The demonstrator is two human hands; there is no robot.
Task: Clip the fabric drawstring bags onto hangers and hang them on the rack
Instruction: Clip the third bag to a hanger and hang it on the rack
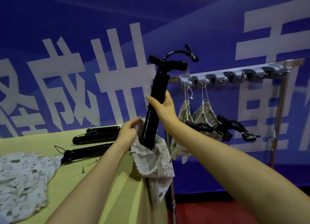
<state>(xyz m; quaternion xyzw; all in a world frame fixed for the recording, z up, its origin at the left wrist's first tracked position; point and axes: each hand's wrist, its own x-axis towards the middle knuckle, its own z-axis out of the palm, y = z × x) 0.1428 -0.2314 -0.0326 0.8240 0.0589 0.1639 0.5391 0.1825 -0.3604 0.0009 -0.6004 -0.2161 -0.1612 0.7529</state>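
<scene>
My right hand (163, 109) grips the shaft of a black air pump (156, 93), held upright with its lower end inside a patterned drawstring bag (154, 160). My left hand (128, 134) pinches the bag's open rim and holds it up beside the table edge. Two more patterned bags (203, 118) hang by their strings from grey hooks (198, 80) on the metal rack (283, 96), with black pump parts sticking out of them.
A yellow-green table (100, 181) carries three black pumps (94, 135), a heap of patterned bags (21, 175) at the left and small metal needles (83, 170). A blue banner wall stands behind. Red floor lies under the rack.
</scene>
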